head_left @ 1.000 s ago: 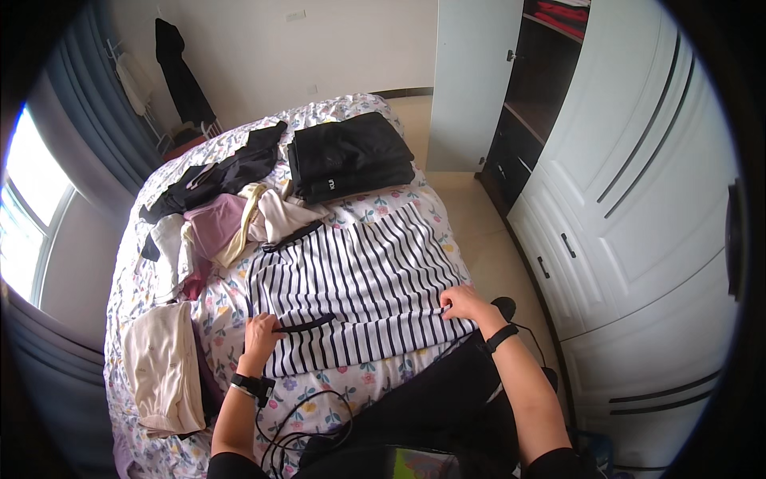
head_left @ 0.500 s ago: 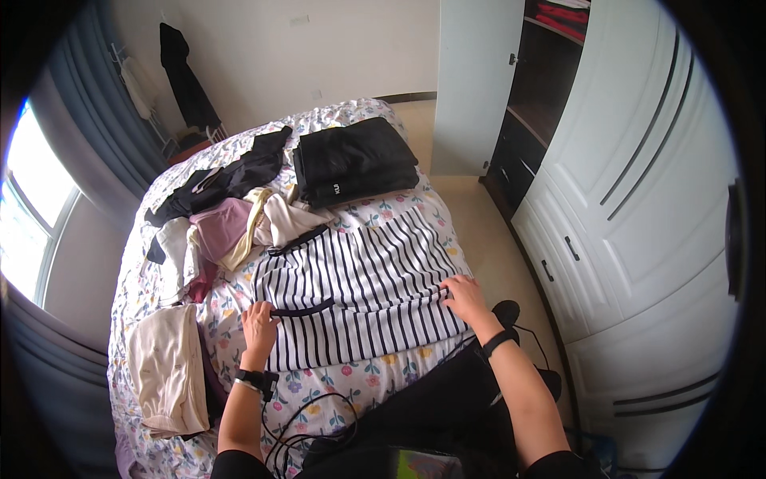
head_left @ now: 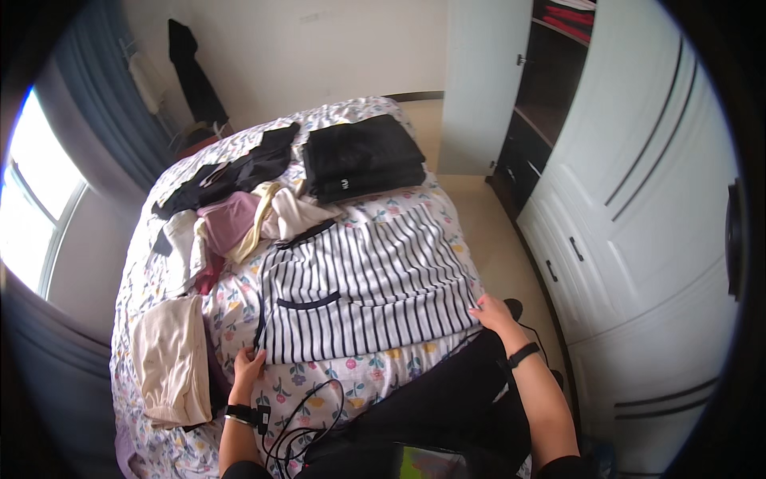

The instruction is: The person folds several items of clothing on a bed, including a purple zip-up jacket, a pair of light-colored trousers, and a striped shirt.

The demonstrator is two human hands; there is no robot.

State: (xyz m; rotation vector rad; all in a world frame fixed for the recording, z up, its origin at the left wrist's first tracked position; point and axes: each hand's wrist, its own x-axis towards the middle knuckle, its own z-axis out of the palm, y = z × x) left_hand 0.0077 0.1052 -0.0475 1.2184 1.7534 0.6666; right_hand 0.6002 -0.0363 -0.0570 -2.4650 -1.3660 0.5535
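Observation:
A black-and-white striped garment (head_left: 375,275) lies spread flat on the bed, with a black band like a pocket edge near its left side and black trim along its left border. My left hand (head_left: 248,369) is closed on its near left corner, thumb and fingers together at the dark edge. At the near right side, my right hand (head_left: 493,313) is closed on the garment's right edge. Some wrinkles run across the fabric between the two hands. The fingertips of both hands are partly hidden by the cloth.
Folded black clothes (head_left: 363,156) are stacked beyond the garment. Loose clothes, including a pink piece (head_left: 229,223) and a black one (head_left: 239,176), lie at the far left. Folded beige trousers (head_left: 170,359) rest near my left arm. A black cable (head_left: 315,435) loops nearby. A white wardrobe (head_left: 630,199) stands right.
My left hand has moved from the pocket-like band toward me to the near left corner. My right hand has shifted right and nearer, onto the garment's side edge.

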